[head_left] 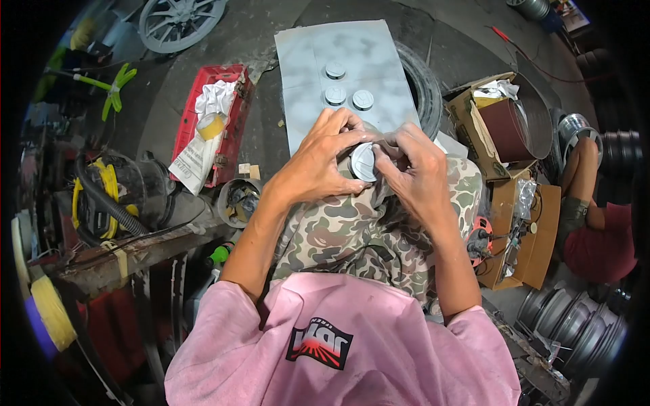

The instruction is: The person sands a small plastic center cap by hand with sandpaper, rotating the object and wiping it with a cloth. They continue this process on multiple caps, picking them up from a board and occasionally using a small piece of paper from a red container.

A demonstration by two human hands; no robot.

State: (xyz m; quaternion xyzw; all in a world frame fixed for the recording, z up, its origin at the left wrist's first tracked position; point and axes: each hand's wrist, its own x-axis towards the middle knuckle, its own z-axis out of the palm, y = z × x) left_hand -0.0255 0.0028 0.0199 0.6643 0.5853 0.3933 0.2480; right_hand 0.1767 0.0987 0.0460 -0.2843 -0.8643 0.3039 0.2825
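My left hand point(318, 152) grips a round grey wheel centre cap point(363, 162) between thumb and fingers, over my camouflage-clad lap. At the cap's right edge, my right hand point(416, 166) is closed, its thumb against the cap. Between its fingers shows a small greyish-brown piece point(387, 145) that looks like sandpaper, mostly hidden. Beyond my hands lies a grey-sprayed flat board point(305, 68) bearing several similar caps: one cap point(335, 70) at the back, another cap point(334, 95) nearer, and a third cap point(363, 100) to its right.
The board rests over a tyre point(423, 81). On the left are a red toolbox point(223, 135) with paper and tape, and a vacuum cleaner point(128, 193). Cardboard boxes point(538, 254) stand right, near stacked rims point(575, 325) and another person point(599, 240). A spoked wheel point(179, 24) lies far left.
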